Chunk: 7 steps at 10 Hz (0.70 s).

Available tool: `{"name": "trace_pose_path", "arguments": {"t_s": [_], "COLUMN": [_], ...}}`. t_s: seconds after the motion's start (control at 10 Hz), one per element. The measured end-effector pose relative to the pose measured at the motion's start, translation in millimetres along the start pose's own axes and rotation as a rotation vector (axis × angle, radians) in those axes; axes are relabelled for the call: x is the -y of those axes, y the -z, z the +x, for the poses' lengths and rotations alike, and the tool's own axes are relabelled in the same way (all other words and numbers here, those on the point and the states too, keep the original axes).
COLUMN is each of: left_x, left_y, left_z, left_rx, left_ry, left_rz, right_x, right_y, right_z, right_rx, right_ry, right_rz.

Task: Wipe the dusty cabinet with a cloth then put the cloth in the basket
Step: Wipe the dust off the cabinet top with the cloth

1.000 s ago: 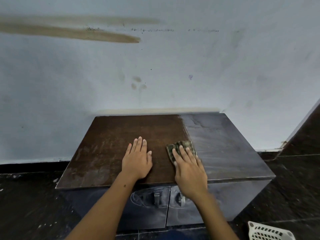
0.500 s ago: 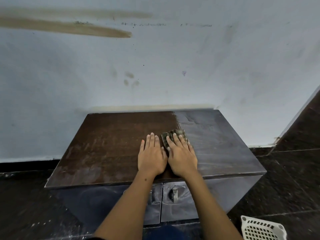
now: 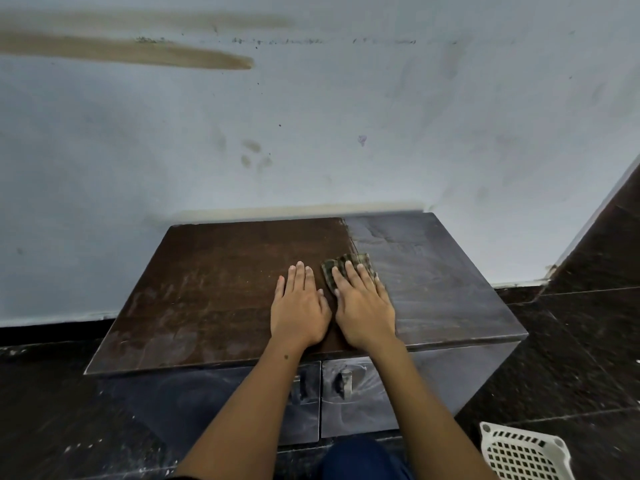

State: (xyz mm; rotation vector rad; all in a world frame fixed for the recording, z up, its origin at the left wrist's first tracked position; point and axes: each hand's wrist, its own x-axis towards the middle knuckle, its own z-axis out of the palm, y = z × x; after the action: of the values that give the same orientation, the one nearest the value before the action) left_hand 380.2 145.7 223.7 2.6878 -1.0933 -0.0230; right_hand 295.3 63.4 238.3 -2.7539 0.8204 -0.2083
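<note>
my right hand (image 3: 363,306) presses the cloth (image 3: 348,266) flat, fingers straight, at the cabinet (image 3: 214,292) top's middle; left hand (image 3: 299,306) rests flat. left half looks wiped, right half dusty; basket (image 3: 523,452) waits lower right.

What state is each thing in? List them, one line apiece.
cabinet top: brown with pale dusty smears on its left part, greyer on its right part.
cabinet doors: both closed, smeared with dust.
cloth: lying flat on the cabinet top, pressed under the right hand.
right hand: fingers straight, pressing the cloth.
left hand: flat on the cabinet top, beside the cloth.
basket: on the floor at lower right; no cloth visible inside.
</note>
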Motion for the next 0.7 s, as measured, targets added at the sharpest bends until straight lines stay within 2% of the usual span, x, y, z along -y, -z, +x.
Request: {"name": "trace_pose_path", "arguments": {"t_s": [0.2,0.3,0.5,0.6,0.7], "left_x": [-1,-2,-1,0,-1], "left_y": [-2,-2,1,1,-1], "left_z": [0,1,0,0,0], "left_rx": [-0.027,-0.024,0.007,-0.002,-0.008], "left_ry": [0.012,0.013,0.004,0.003,0.01], "left_rz": [0.003,0.009,0.013,0.012,0.012], "right_x": [-3,-3,1,-4,-9], "right_y": [-8,0,3,-3,-11], "right_z": [-74,-52,10,-15,-58], "right_rx": [-0.167,-0.047,0.021,-0.042,-0.19], "right_ry": [0.008,0.019,0.004,0.025,0.05], "right_rz": [-0.057,-0.015,0.006,0.002,-0.045]}}
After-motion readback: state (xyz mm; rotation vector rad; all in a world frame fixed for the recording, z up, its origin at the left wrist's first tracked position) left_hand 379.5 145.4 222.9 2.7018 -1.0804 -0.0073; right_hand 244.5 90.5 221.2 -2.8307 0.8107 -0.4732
